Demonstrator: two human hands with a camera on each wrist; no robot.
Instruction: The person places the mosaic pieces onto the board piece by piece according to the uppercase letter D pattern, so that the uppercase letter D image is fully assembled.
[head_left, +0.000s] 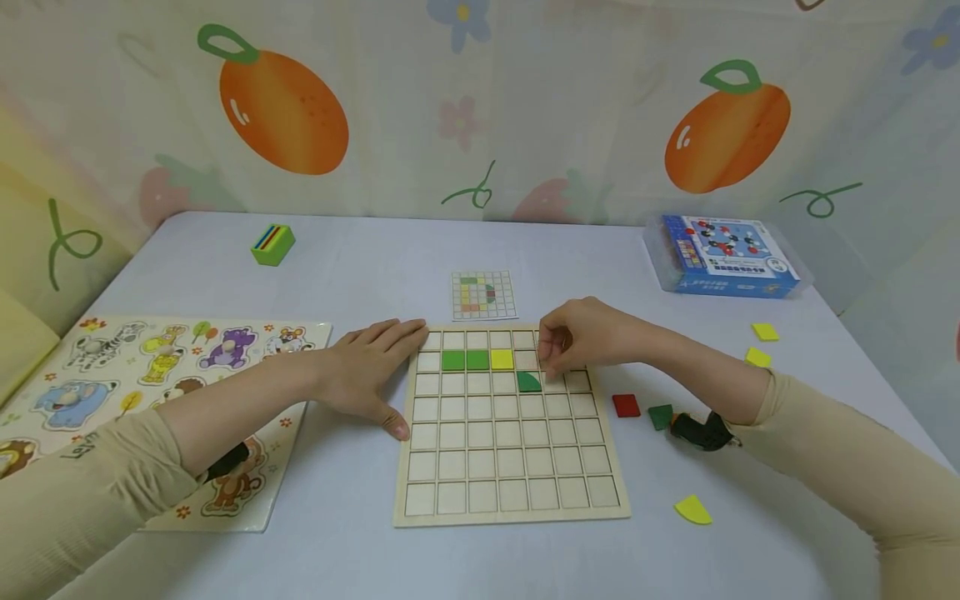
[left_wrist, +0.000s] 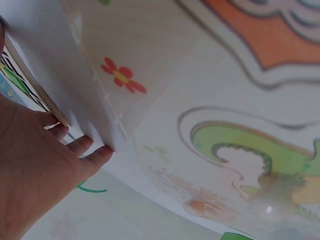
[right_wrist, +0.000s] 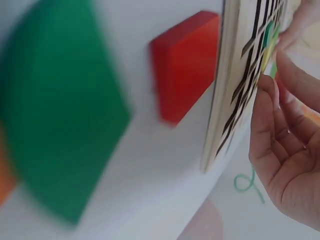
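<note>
My left hand (head_left: 372,367) rests on the left edge of the wooden grid board (head_left: 510,518), fingers straight, thumb spread toward me. In the left wrist view its fingertips (left_wrist: 102,155) lie along the board's edge. Over the board's upper right cells, my right hand (head_left: 577,335) has curled fingers, with thumb and forefinger pinching. A small red piece (right_wrist: 284,94) shows between them in the right wrist view; the head view hides it. On the grid lie two green squares (head_left: 465,360), a yellow square (head_left: 502,359) and, below the hand, a green quarter-round piece (head_left: 528,382).
A pattern card (head_left: 483,314) lies beyond the board. Right of it are a red square (head_left: 626,406), a green piece (head_left: 661,417) and several yellow pieces (head_left: 692,509). An animal puzzle board (head_left: 247,521) lies left. A green block (head_left: 273,244) and a blue box (head_left: 731,257) stand behind.
</note>
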